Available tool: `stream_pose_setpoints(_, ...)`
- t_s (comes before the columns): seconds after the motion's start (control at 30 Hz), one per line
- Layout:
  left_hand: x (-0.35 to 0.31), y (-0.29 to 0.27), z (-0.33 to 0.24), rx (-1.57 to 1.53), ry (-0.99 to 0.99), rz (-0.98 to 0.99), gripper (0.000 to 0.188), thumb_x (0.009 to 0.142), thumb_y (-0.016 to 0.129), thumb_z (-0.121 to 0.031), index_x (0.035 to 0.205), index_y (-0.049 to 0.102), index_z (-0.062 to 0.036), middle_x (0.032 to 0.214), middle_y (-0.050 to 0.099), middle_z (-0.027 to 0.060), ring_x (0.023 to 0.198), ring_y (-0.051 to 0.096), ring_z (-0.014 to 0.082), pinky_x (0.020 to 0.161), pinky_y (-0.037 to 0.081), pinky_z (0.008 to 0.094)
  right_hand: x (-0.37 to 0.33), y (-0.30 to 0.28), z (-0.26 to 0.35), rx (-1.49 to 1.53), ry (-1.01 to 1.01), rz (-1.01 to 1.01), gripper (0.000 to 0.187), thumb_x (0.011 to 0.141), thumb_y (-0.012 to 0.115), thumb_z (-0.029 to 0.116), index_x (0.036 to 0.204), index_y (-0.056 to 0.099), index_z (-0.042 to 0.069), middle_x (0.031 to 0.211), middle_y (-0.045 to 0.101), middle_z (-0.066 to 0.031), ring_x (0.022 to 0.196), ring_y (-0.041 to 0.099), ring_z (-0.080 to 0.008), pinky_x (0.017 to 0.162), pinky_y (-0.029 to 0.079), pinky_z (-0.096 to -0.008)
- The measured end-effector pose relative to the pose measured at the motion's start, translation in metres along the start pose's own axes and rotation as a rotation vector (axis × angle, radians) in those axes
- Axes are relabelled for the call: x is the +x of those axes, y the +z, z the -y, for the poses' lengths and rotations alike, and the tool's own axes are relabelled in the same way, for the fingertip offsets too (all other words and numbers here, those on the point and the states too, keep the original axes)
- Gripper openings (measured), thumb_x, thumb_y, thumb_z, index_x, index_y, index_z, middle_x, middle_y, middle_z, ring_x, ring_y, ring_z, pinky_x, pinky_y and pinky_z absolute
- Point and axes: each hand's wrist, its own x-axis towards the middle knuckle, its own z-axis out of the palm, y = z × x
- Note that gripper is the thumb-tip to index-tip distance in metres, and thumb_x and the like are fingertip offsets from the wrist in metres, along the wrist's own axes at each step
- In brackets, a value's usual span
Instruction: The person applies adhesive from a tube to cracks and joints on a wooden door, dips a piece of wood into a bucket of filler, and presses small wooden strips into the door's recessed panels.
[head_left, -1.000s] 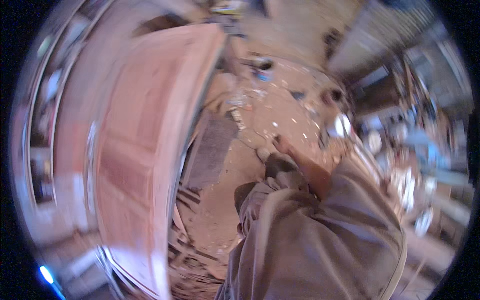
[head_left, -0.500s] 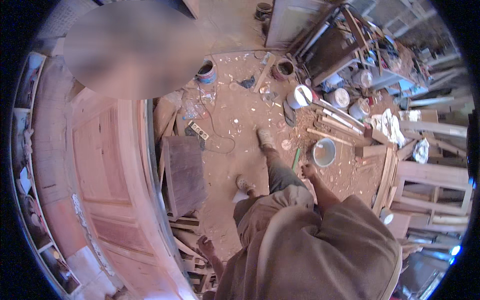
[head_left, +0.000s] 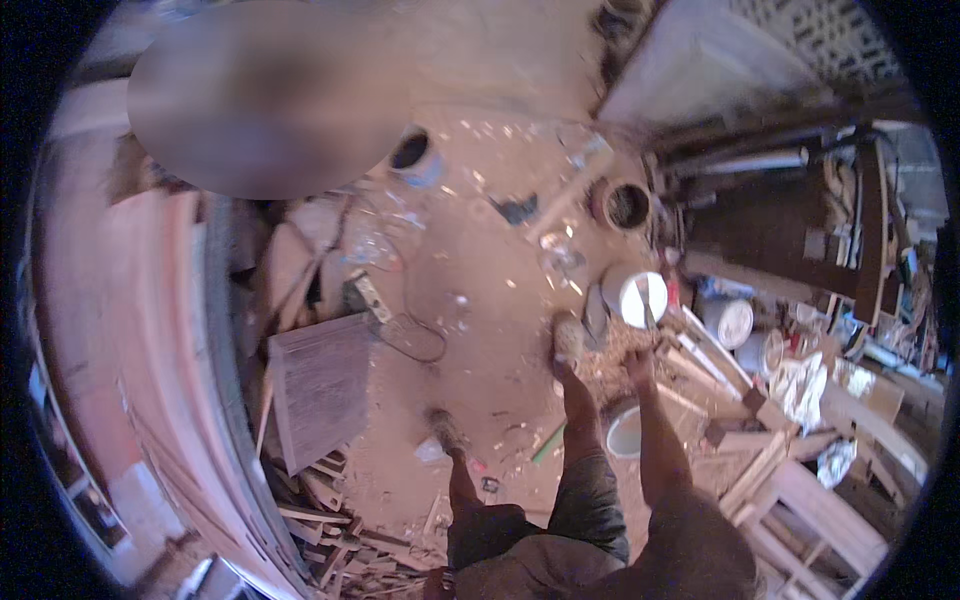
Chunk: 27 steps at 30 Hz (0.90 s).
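My right arm stretches forward on the right side, and my right hand (head_left: 638, 364) is just short of a white bucket (head_left: 622, 292). A brush-like tool (head_left: 645, 298) rests across or in that bucket's mouth, its end pointing toward the hand. Blur smears the right fingers, so their grip does not show. At the lower edge my left hand (head_left: 437, 583) hangs by my shorts, only partly in view. Under my right forearm is a grey bucket (head_left: 624, 432), partly covered by the arm. A green strip (head_left: 548, 443) lies beside my right leg.
A carved wooden door (head_left: 150, 330) runs along the left, with a brown panel (head_left: 320, 390) and wood offcuts (head_left: 335, 530) beside it. A power strip (head_left: 369, 297) trails a cable on the floor. Pots (head_left: 622, 205), timber (head_left: 770, 470) and a cluttered bench (head_left: 790, 220) stand right.
I have stepped forward; the buckets and bench are nearer. My right hand has reached forward toward the white bucket. My left hand has dropped back to the lower edge.
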Motion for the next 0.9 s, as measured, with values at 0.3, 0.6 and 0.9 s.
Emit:
stream_pose_setpoints(0.3,0.038,-0.001,-0.17,0.052,-0.204,0.046,0.039,0.074,0.072,-0.02,0.11,0.064,-0.0102,0.085,0.067,0.0146,0.075,0.068,0.0249,0.068,0.055,0.0408,0.297,-0.028,-0.073,-0.323,0.425,-0.677,0.035,0.082,0.065,0.034,0.088,0.068,-0.001,0.077,0.068,-0.019,0.076,0.067,-0.0275,0.064,0.05,-0.0459)
stream_pose_setpoints(0.6,0.013,-0.006,-0.206,0.032,-0.259,0.0,0.037,0.073,0.073,-0.015,0.108,0.063,-0.0081,0.086,0.065,0.015,0.072,0.068,0.0239,0.065,0.054,0.0391,0.285,-0.049,-0.09,0.203,0.508,-0.345,0.039,0.089,0.06,0.035,0.099,0.061,-0.002,0.079,0.058,-0.006,0.065,0.052,-0.0186,0.057,0.046,-0.0343)
stream_pose_setpoints(0.9,-0.023,0.012,-0.182,-0.179,-0.112,-0.105,0.036,0.072,0.074,-0.011,0.105,0.062,-0.0059,0.087,0.063,0.0154,0.07,0.067,0.0229,0.062,0.054,0.0374,0.228,-0.065,-0.098,0.098,-0.162,0.085,0.041,0.1,0.045,0.041,0.119,0.056,0.007,0.079,0.056,-0.0035,0.061,0.049,-0.0126,0.054,0.043,-0.0266)
